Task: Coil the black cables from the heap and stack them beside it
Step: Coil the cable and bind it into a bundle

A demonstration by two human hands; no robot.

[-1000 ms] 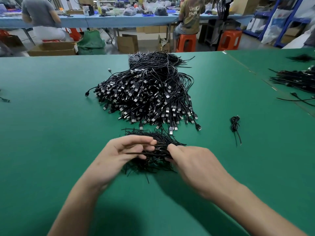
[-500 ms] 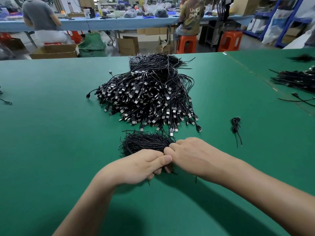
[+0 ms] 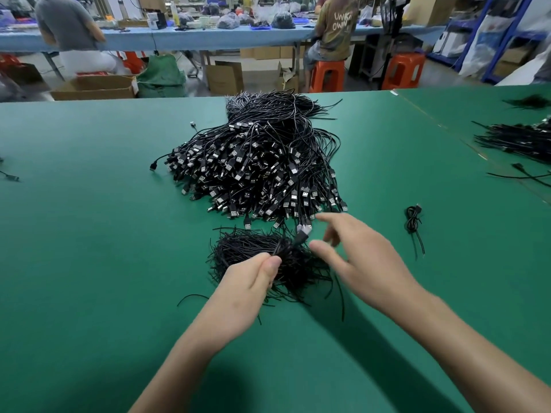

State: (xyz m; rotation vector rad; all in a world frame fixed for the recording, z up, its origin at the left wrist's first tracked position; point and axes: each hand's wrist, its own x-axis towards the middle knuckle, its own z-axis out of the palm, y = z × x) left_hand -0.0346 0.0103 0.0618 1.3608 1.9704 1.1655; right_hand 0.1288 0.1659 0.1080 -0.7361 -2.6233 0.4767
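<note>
A big heap of black USB cables [image 3: 262, 162] lies in the middle of the green table [image 3: 89, 248], plugs fanned toward me. In front of it sits a small pile of thin black twist ties [image 3: 256, 248]. My left hand [image 3: 250, 281] pinches a thin black tie between thumb and fingers at the pile's near edge. My right hand [image 3: 354, 254] hovers with fingers spread and blurred, just below the heap's nearest plugs and holding nothing. One coiled cable [image 3: 413, 222] lies alone to the right of the heap.
More black cables [image 3: 518, 141] lie on the adjoining green table at the right. A loose cable end [image 3: 10, 176] sits at the far left edge. Beyond the table are cardboard boxes, orange stools and two seated people at a blue bench.
My hands, which were pressed together over the tie pile, have separated. The right hand has moved up and right toward the heap's plugs; the left stays at the ties.
</note>
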